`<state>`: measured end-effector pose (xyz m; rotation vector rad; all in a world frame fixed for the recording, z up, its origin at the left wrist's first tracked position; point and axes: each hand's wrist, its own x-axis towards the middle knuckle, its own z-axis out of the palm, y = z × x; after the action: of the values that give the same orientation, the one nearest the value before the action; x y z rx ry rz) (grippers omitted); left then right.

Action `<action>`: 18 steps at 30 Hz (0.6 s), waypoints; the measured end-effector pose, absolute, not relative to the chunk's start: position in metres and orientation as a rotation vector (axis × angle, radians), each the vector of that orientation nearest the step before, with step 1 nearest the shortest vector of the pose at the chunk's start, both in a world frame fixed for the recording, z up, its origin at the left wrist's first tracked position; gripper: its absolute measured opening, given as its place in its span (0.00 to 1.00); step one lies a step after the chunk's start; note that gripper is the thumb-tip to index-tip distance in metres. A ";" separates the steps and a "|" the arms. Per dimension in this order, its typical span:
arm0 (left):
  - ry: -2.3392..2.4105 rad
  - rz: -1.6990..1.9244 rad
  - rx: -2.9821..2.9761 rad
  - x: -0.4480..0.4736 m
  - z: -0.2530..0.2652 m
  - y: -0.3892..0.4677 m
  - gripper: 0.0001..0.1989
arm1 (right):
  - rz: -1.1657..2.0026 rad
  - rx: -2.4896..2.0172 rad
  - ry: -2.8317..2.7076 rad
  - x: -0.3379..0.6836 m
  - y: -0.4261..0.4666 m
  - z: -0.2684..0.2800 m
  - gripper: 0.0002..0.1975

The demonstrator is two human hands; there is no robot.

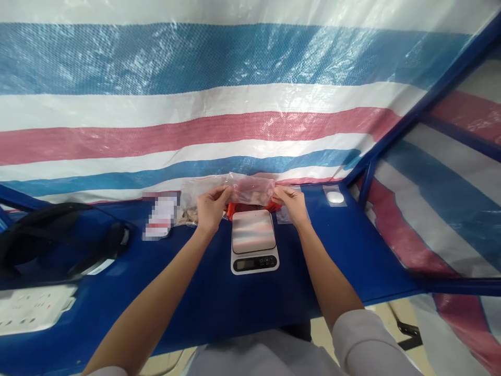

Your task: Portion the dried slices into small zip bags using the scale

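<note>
My left hand (211,209) and my right hand (293,202) pinch opposite ends of a clear plastic bag (252,189), stretched between them at the table's back edge. Through the film some pinkish and brownish shapes show, but I cannot tell whether they lie inside or behind it. Red material (235,209) lies just under the bag. In front of it stands a kitchen scale (254,232) with a shiny plate and a dark display. Beside my left hand rests another clear bag (188,214) with brownish pieces. Partly hidden by my right hand is a further clear bag (284,215).
A small bag with a white oval object (335,197) lies at the back right of the blue table (344,261). To the left are a blurred-out phone-shaped item (160,216), a black headset (58,240) and a white power strip (35,308). Striped sheeting (235,125) rises behind.
</note>
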<state>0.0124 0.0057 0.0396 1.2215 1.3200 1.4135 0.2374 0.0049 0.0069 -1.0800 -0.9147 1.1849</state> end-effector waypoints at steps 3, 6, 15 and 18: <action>1.243 1.438 1.039 0.021 0.031 -0.006 0.21 | 1.172 -1.119 -0.942 0.239 -0.004 0.008 0.24; 1.208 1.416 0.920 0.026 0.025 -0.018 0.23 | 1.177 -1.176 -0.988 0.244 -0.009 0.008 0.24; 1.151 1.200 1.102 0.011 0.032 -0.016 0.28 | 1.211 -1.183 -1.187 0.264 -0.020 0.023 0.17; 1.170 0.903 1.403 0.012 0.054 -0.001 0.29 | 1.207 -1.148 -1.359 0.267 -0.022 0.035 0.15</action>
<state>0.0121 -0.0012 0.0543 1.4031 1.1697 0.9027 0.2673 -0.0223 0.0353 -1.1484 -1.3591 1.2066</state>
